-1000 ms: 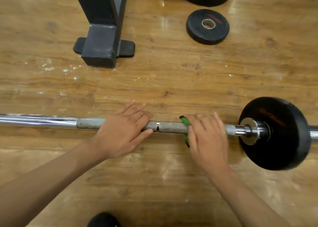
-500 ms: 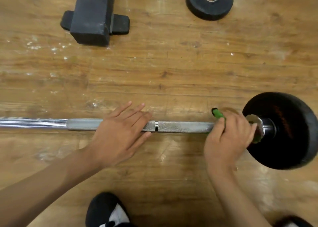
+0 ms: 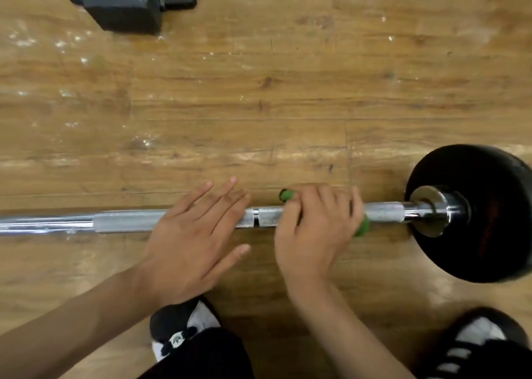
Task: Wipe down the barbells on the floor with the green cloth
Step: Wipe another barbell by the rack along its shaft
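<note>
Right hand (image 3: 316,232), clamped on the green cloth (image 3: 286,196) round the barbell (image 3: 126,221) on the floor (image 3: 288,91), slid back from the plate (image 3: 489,252) toward the flat left hand (image 3: 190,237) steadying it, so wiping's still mid-pass.

Barbell (image 3: 129,220) on wooden floor (image 3: 288,91)

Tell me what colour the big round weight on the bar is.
Black: the weight plate shows clearest in the head view.
</note>
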A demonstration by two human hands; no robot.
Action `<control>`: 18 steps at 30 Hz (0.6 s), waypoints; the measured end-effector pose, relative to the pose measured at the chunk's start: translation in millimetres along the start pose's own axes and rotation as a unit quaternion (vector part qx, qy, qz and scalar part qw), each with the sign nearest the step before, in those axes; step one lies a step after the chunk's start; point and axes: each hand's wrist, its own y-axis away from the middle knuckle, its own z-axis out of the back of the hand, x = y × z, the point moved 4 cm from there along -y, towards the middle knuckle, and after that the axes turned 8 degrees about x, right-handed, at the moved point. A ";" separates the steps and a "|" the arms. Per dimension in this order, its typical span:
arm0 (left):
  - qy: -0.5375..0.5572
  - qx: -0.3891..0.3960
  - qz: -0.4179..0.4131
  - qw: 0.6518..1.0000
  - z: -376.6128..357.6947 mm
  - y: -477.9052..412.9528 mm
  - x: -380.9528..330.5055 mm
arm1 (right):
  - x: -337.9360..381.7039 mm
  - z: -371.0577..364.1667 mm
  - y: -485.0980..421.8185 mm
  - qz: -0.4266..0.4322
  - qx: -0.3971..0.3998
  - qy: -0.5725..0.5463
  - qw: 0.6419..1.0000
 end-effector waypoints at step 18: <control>-0.049 -0.023 -0.054 0.997 -11.6 21.5 -8.5 | -10.5 9.6 12.3 0.188 0.070 0.018 0.980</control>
